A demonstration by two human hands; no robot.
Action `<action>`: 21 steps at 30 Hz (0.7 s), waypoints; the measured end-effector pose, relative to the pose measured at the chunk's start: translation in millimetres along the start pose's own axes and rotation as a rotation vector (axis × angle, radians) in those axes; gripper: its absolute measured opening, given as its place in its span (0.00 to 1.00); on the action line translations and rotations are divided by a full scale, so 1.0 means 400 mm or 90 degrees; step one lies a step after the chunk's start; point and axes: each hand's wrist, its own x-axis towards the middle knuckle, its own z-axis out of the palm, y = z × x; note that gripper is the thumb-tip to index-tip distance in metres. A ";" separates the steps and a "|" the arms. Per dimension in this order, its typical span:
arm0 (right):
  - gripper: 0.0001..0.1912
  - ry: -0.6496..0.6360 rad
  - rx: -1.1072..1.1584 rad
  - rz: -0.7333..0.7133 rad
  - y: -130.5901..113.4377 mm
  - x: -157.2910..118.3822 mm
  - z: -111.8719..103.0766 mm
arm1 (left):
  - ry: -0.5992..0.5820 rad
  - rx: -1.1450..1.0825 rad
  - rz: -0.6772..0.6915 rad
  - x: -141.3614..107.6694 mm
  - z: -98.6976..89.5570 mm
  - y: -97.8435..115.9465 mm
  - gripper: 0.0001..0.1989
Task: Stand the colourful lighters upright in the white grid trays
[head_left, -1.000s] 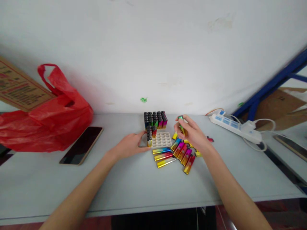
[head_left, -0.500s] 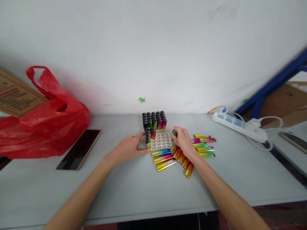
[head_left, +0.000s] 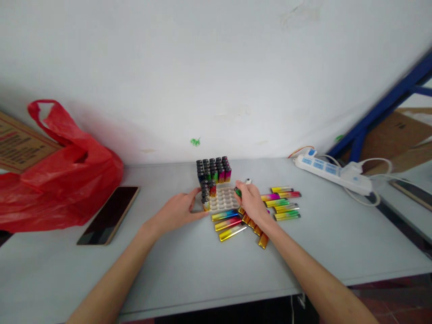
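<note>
My left hand [head_left: 178, 209] steadies the left side of a white tray [head_left: 227, 200] with rows of pockets, thumb at its near corner and fingers around the upright lighters [head_left: 205, 193] in its left column. Beside that column a red lighter [head_left: 212, 189] also stands in the tray. My right hand [head_left: 251, 201] is closed around a green lighter [head_left: 238, 192], held tilted at the tray's right edge. Its lower part is hidden by my fingers. Under and beside my right wrist lie several shiny lighters in gradient colours [head_left: 281, 203]. A blue-and-yellow lighter [head_left: 224, 215] lies just in front of the tray.
Behind the tray stands a block of upright black-topped lighters [head_left: 214, 170]. A phone [head_left: 110, 216] and a red plastic bag [head_left: 74, 180] are at left, near a cardboard box [head_left: 23, 144]. At right lies a white power strip [head_left: 332, 171] with cables. The wall [head_left: 216, 81] borders the table.
My right hand has moved a little left with the green lighter, up to the tray's edge. My left hand keeps its place at the tray. The whole view has shifted slightly.
</note>
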 end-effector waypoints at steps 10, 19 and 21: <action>0.32 -0.013 -0.048 -0.075 0.012 -0.016 0.001 | 0.010 -0.008 0.015 0.001 0.002 -0.003 0.35; 0.17 -0.045 -0.222 -0.312 -0.025 -0.031 -0.013 | 0.012 -0.004 0.015 -0.004 -0.001 0.004 0.36; 0.15 -0.022 -0.235 -0.335 -0.023 -0.029 -0.015 | 0.012 -0.001 0.020 -0.003 0.001 0.002 0.36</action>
